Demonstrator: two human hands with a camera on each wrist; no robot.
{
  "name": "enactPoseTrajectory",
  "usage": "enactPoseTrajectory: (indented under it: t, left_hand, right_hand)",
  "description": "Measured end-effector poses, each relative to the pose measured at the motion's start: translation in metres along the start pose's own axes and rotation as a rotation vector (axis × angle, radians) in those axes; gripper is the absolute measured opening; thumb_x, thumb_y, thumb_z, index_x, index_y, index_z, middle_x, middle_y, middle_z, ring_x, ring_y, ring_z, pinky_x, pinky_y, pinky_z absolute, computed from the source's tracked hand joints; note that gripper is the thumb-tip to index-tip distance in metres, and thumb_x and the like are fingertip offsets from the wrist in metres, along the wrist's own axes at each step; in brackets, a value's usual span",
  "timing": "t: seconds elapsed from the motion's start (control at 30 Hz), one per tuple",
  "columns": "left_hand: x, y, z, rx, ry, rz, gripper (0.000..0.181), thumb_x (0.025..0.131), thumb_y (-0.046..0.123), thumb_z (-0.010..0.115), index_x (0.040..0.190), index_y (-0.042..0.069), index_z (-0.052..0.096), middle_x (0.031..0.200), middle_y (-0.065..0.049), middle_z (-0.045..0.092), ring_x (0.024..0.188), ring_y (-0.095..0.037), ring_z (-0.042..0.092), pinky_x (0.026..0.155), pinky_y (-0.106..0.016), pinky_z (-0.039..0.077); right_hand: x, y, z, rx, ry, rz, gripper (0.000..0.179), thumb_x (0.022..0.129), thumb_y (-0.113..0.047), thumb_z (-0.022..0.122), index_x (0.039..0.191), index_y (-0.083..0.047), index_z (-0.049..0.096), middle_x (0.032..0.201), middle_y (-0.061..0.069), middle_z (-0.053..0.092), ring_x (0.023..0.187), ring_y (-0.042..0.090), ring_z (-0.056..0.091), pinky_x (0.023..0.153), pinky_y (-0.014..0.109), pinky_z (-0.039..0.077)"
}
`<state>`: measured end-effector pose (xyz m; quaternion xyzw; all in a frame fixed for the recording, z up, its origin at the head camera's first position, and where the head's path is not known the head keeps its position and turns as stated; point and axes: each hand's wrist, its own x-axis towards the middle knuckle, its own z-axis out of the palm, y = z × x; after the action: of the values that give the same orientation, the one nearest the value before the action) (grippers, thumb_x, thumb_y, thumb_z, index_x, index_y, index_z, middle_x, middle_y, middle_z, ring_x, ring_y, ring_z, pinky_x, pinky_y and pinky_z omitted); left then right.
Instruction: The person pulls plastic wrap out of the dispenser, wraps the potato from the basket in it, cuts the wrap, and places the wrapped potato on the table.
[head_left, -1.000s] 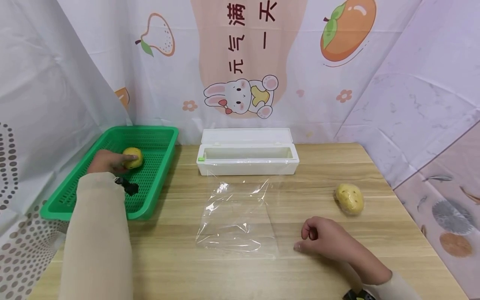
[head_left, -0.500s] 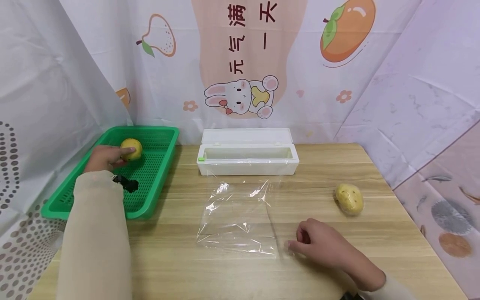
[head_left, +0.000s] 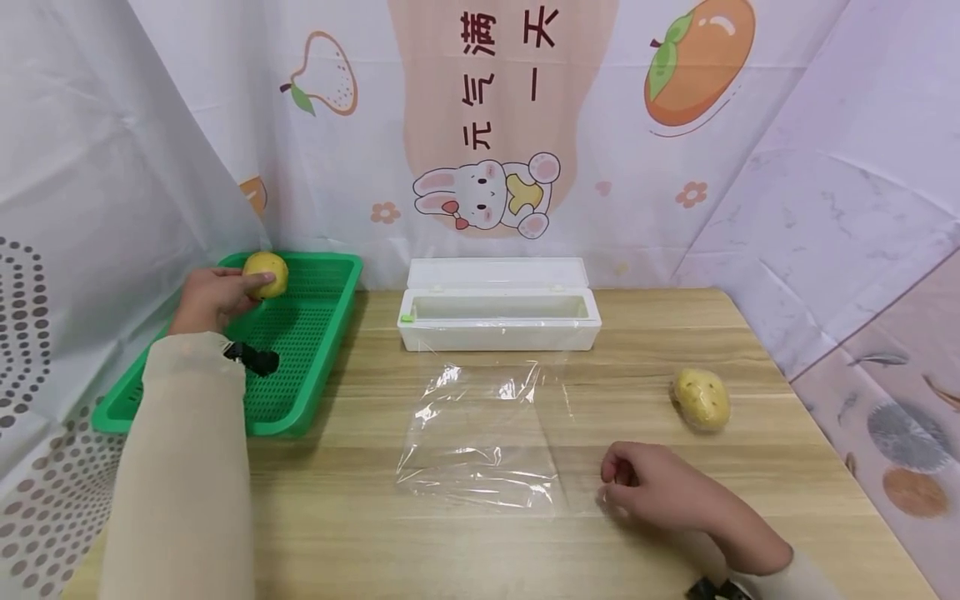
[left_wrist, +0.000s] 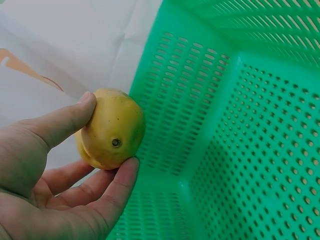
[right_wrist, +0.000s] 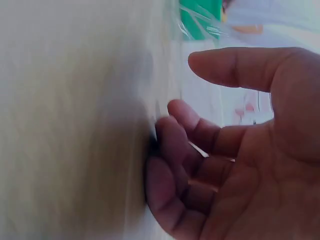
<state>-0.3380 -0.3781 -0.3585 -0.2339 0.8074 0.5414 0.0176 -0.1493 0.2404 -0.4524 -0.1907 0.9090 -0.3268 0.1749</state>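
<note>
My left hand (head_left: 213,298) grips a yellow potato (head_left: 267,275) between thumb and fingers, above the far left part of a green plastic basket (head_left: 318,362). The left wrist view shows a small dark eye on the potato (left_wrist: 116,131). A sheet of clear cling film (head_left: 472,433) lies on the table, reaching out from a white dispenser box (head_left: 498,335). Beside the film's near right side is my right hand (head_left: 663,487), low over the table. Its fingers (right_wrist: 162,185) are loosely curled, the thumb stands apart, and I see nothing held between them.
A second potato (head_left: 702,400), shiny as if wrapped in film, lies on the wooden table (head_left: 360,533) at the right. The dispenser's lid (head_left: 497,272) is raised. A printed curtain (head_left: 322,183) hangs behind the table.
My left hand has lifted the potato up from inside the basket. My right hand shifted left, then back right, and the film's right part now shows fresh glints.
</note>
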Motion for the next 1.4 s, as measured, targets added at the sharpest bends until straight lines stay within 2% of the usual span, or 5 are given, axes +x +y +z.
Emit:
enactPoseTrajectory:
  t: [0.2, 0.47, 0.77, 1.03, 1.4]
  left_hand:
    - [-0.004, 0.012, -0.002, -0.116, 0.006, -0.021, 0.092, 0.074, 0.037, 0.079, 0.147, 0.009, 0.031, 0.117, 0.000, 0.046, 0.086, -0.004, 0.065, 0.088, -0.024, 0.051]
    - [-0.012, 0.018, -0.004, -0.272, 0.037, -0.039, 0.088, 0.068, 0.031, 0.085, 0.142, 0.016, 0.039, 0.115, 0.002, 0.047, 0.086, -0.005, 0.067, 0.090, -0.024, 0.050]
    - [-0.022, 0.036, 0.002, -0.316, 0.033, 0.082, 0.096, 0.064, 0.031, 0.088, 0.144, 0.012, 0.039, 0.117, 0.003, 0.047, 0.105, -0.012, 0.060, 0.090, -0.025, 0.050]
    - [-0.040, 0.056, 0.011, -0.344, 0.031, 0.145, 0.095, 0.062, 0.029, 0.089, 0.143, 0.013, 0.041, 0.126, 0.002, 0.047, 0.104, -0.014, 0.061, 0.084, -0.025, 0.052]
    - [-0.073, 0.077, 0.032, -0.607, -0.081, 0.220, 0.078, 0.064, 0.012, 0.088, 0.134, 0.019, 0.054, 0.125, -0.003, 0.049, 0.108, -0.020, 0.060, 0.082, -0.034, 0.055]
  right_hand:
    - [0.000, 0.007, -0.013, 0.198, -0.095, 0.066, 0.028, 0.097, -0.032, 0.052, 0.084, -0.011, 0.066, 0.061, -0.001, 0.054, 0.050, 0.005, 0.045, 0.043, 0.023, 0.040]
    - [0.003, 0.008, -0.005, 0.025, -0.053, 0.016, 0.026, 0.085, -0.043, 0.069, 0.068, -0.024, 0.064, 0.054, -0.014, 0.049, 0.048, 0.000, 0.043, 0.043, 0.021, 0.038]
    - [0.003, 0.010, -0.002, -0.076, -0.007, 0.001, 0.027, 0.083, -0.037, 0.072, 0.062, -0.027, 0.058, 0.052, -0.017, 0.047, 0.048, -0.001, 0.043, 0.045, 0.020, 0.038]
    - [0.004, 0.012, 0.000, -0.123, 0.014, -0.006, 0.031, 0.078, -0.038, 0.076, 0.059, -0.028, 0.054, 0.051, -0.018, 0.045, 0.050, -0.002, 0.042, 0.048, 0.020, 0.037]
    - [0.003, 0.012, -0.001, -0.112, -0.006, -0.005, 0.030, 0.078, -0.040, 0.076, 0.062, -0.027, 0.054, 0.053, -0.014, 0.048, 0.050, 0.000, 0.045, 0.049, 0.021, 0.038]
